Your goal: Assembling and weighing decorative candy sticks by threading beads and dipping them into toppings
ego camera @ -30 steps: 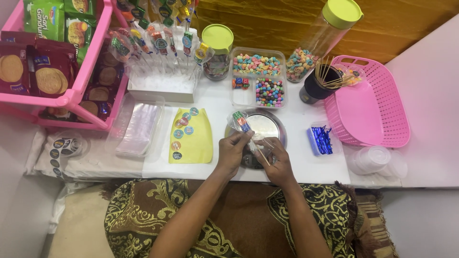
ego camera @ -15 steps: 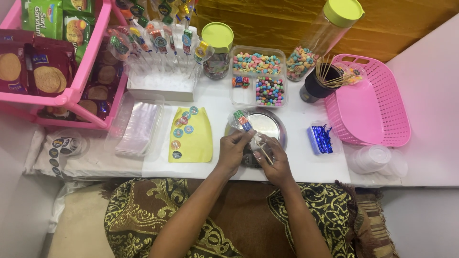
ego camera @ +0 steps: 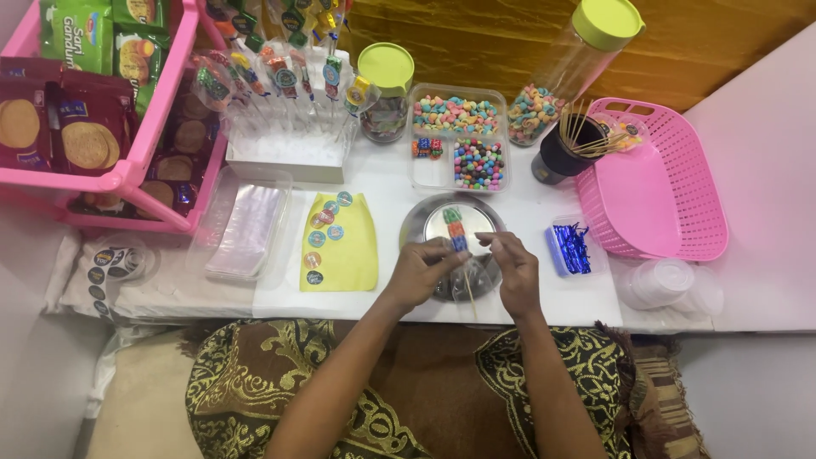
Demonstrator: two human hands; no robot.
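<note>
Wooden candy skewer (ego camera: 459, 246), left hand (ego camera: 418, 274), right hand (ego camera: 515, 274), steel plate (ego camera: 425, 223)

Candy skewer (ego camera: 457, 242) between both hands

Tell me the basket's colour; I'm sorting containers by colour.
Pink: the perforated basket at the table's right, seen clearly in the head view.
</note>
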